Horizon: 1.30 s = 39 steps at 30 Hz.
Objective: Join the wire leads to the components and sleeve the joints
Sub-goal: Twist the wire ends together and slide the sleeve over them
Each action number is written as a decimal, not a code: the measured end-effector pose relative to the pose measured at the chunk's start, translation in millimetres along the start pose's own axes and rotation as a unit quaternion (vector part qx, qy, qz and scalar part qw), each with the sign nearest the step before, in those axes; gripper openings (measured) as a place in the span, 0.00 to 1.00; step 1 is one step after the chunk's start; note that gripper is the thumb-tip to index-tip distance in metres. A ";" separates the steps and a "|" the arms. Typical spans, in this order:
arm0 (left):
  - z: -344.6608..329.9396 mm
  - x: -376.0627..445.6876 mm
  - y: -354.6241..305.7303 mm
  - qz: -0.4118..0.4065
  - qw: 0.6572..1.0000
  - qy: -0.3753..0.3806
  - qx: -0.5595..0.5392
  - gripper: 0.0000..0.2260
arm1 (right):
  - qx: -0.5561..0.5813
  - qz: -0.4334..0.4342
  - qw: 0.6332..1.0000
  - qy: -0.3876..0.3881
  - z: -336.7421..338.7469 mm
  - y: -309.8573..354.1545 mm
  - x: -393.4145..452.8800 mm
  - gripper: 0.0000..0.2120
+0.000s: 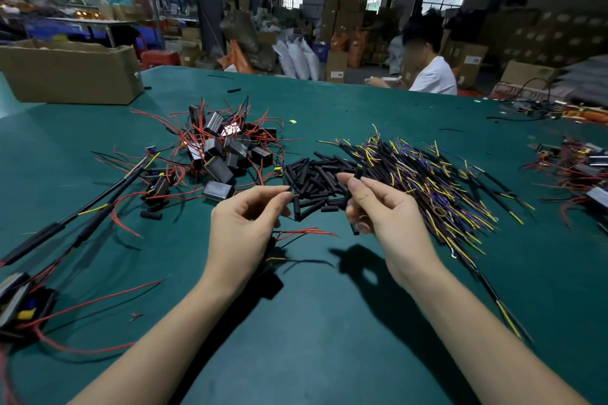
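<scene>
Hands above green table [329, 322]: left [245, 227] pinches a wire lead [307, 232], right [383, 207] pinches a black sleeve [357, 173].

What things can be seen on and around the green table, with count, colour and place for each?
green table: one, fills the foreground
black box-shaped components with red leads: a pile, too many to count, centre-left
short black sleeve tubes: a pile, centre
black wire leads with yellow and purple ends: a large pile, centre-right
sleeved black assemblies: a few, left edge
brown cardboard box: one, far left
second pile of components: right edge
person in white shirt: one, seated beyond the table
left hand: fingers pinch a thin lead, a component hanging beneath
right hand: fingers pinch one black sleeve tube
</scene>
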<state>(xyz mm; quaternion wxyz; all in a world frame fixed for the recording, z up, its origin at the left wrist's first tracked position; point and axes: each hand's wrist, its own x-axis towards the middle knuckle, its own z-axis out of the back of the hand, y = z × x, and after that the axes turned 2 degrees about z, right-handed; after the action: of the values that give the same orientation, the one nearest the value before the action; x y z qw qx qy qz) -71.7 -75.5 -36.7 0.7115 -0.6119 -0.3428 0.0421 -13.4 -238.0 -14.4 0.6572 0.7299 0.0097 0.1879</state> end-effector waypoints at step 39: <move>-2.2 -10.6 -7.6 -0.082 0.993 0.034 0.080 0.03 | 0.174 -0.032 0.979 -0.102 -13.1 3.0 -10.7 0.08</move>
<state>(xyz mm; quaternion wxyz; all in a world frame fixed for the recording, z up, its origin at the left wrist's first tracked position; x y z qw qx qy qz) -81.3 -84.3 -34.5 0.7705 -0.5237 -0.3633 -0.0101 -27.8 -228.7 -13.5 0.5236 0.8476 -0.0018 0.0865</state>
